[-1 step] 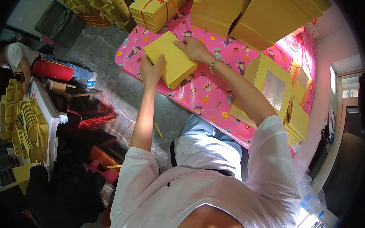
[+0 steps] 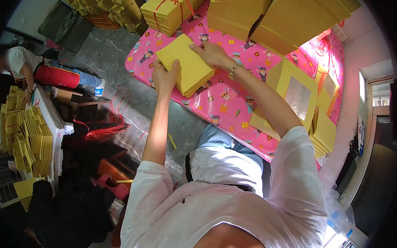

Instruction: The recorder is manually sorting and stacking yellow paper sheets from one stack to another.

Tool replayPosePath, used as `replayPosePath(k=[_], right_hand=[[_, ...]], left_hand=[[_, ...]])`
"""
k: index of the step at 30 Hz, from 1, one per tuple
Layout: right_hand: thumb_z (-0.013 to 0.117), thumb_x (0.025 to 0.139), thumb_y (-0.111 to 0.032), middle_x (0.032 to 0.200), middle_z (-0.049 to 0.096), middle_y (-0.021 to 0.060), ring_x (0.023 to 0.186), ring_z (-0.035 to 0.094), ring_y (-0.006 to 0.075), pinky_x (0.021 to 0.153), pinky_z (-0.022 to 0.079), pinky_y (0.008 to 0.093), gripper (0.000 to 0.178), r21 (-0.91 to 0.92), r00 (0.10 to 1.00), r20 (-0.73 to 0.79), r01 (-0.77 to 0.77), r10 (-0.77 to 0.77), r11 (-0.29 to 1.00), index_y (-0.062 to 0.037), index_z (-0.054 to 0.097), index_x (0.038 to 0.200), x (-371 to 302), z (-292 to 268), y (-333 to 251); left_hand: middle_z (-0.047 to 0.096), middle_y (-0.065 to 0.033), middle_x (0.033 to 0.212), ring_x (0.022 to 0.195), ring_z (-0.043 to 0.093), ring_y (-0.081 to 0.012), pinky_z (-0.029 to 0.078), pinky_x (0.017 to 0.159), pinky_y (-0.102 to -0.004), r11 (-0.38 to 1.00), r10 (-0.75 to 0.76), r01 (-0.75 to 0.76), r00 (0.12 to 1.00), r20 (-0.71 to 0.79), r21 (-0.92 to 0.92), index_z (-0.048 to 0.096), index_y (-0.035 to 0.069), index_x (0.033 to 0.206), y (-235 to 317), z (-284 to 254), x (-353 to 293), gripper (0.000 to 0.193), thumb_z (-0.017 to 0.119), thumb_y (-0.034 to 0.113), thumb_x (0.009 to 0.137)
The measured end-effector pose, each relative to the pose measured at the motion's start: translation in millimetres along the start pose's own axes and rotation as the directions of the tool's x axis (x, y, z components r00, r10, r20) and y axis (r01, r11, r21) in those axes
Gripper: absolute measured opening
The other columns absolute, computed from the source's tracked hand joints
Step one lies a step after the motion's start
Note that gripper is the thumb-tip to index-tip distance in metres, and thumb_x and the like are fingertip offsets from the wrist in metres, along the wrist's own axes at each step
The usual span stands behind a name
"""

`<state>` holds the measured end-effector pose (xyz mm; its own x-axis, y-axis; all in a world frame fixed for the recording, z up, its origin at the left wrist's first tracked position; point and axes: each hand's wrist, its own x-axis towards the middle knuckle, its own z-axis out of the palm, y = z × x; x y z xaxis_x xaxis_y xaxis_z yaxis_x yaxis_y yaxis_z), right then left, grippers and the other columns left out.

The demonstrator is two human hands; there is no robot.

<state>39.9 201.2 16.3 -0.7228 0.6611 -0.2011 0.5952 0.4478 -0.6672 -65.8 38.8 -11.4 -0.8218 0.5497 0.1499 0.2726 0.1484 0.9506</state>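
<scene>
A thick stack of yellow paper sheets or envelopes [image 2: 188,64], whose exact kind I cannot make out, lies at an angle on the pink patterned tabletop [image 2: 226,106]. My left hand [image 2: 164,77] grips the stack's left side, thumb along the top and fingers against the edge. At the upper right side, my right hand [image 2: 212,55] presses the stack's edge with its thumb on top, the other fingers partly hidden. Between both hands the stack's layered lower edge shows.
Tied yellow bundles [image 2: 169,12] and tall yellow stacks [image 2: 291,18] line the table's far side. Yellow pieces with a grey panel [image 2: 297,95] lie at the right. Left, another person [image 2: 23,63] stands by a table of yellow stacks [image 2: 33,140]; red strings [image 2: 103,131] hang nearby.
</scene>
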Motion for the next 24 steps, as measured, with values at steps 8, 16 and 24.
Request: replayPosePath(k=[8,16,24], right_hand=[[0.052,0.086,-0.056,0.091,0.064,0.0099,0.081,0.06,0.0175,0.064,0.046,0.0312,0.067,0.15,0.92,0.387,-0.132,0.065,0.98,0.0058,0.057,0.111,-24.4,-10.7,-18.4],[0.055,0.085,-0.051,0.091,0.067,0.0124,0.082,0.064,0.0205,0.07,0.05,0.0326,0.058,0.179,0.963,0.268,-0.021,-0.028,0.984,0.0008,0.061,0.111,-6.1,12.5,-2.5],[0.057,0.079,-0.06,0.084,0.068,0.0206,0.083,0.066,0.0286,0.074,0.05,0.0351,0.07,0.259,0.981,0.17,0.043,-0.09,0.965,0.0073,0.066,0.097,-0.8,23.4,-19.5]], left_hand=[[0.064,-0.0205,0.094,0.081,0.065,-0.0252,0.051,0.069,-0.0325,1.0,-0.008,0.008,0.999,-0.045,0.003,0.043,-0.007,0.113,0.1,-21.6,1.2,0.057,0.073,0.025,0.077],[0.048,-0.0253,0.118,0.109,0.048,-0.0354,0.04,0.094,-0.0425,0.997,0.054,-0.049,0.996,-0.067,0.064,0.037,-0.006,0.129,-26.2,-6.0,-24.7,0.071,0.072,0.027,0.077],[0.047,-0.0265,0.122,0.111,0.049,-0.0367,0.041,0.095,-0.0422,0.995,0.084,-0.077,0.986,-0.144,0.059,0.037,-0.006,0.13,-55.0,-17.0,-14.9,0.067,0.07,0.024,0.079]])
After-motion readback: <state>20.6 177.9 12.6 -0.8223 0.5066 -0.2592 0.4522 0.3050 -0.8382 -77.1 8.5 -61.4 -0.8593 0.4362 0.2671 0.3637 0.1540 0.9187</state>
